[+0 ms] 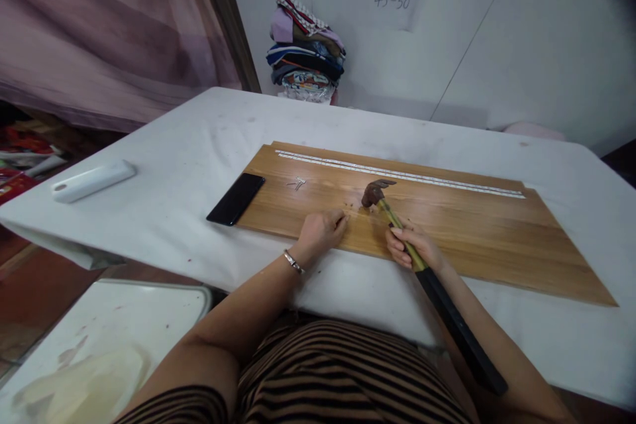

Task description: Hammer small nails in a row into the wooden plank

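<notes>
Hammer (437,298) in the right hand (415,248), held over a wooden board (477,232). The rusty claw head (372,193) lies beyond the fingers, over the middle of the board; whether it touches the surface cannot be told. The handle slants back toward the person: its yellow part passes through the right hand, which is wrapped around it, while the black grip (462,338) extends behind the hand, over the forearm. The left hand (320,233) rests at the board's near edge, to the left of the hammer head and near it, with the fingers curled in and thumb and forefinger drawn together; whether they pinch anything cannot be told. Just beyond its fingertips, small dark specks (350,204) lie on the wood, too small to identify. Farther to the left on the board is a little heap of thin metal nails (298,183), and at the board's left end a black phone (237,200) overlaps the edge. Two narrow white strips (397,173) run side by side along the far edge, well apart from both hands. The board lies flat on a white-covered table (173,165), which also bears an elongated white object (94,181) at the left. Behind the table, a stack of folded cloth (308,53) stands against a pale wall (472,6).
</notes>
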Action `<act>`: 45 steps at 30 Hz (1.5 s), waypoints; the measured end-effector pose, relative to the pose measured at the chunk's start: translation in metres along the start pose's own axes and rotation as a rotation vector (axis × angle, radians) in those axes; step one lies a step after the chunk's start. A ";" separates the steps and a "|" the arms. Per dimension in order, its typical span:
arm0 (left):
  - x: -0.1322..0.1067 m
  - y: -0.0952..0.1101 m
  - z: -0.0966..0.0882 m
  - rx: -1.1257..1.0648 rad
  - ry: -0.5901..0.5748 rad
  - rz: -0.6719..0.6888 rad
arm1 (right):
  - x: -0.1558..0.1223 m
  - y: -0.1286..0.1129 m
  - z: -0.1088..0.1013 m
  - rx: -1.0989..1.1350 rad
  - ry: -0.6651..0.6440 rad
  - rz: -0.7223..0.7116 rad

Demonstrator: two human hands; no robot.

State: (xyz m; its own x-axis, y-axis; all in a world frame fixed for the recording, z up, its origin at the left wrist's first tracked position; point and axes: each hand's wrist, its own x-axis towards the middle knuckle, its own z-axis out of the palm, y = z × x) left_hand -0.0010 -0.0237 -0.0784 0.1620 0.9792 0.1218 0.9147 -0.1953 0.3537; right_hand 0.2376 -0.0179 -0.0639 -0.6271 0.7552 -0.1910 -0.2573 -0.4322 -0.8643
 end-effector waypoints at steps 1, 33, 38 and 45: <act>0.000 0.000 0.000 0.000 0.000 0.000 | 0.000 0.000 0.000 0.005 -0.001 -0.002; 0.000 -0.001 0.001 0.016 0.003 -0.006 | 0.002 0.001 -0.001 -0.007 -0.002 -0.010; 0.000 -0.002 0.002 0.015 0.006 -0.009 | 0.002 0.002 -0.001 -0.005 0.004 -0.006; 0.000 0.000 0.000 -0.011 -0.015 -0.021 | 0.001 0.000 0.000 0.008 0.008 -0.005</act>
State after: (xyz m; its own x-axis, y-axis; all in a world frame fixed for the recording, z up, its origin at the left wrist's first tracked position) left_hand -0.0012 -0.0238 -0.0783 0.1486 0.9838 0.1002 0.9140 -0.1753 0.3659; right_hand 0.2372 -0.0175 -0.0645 -0.6203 0.7608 -0.1906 -0.2658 -0.4326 -0.8615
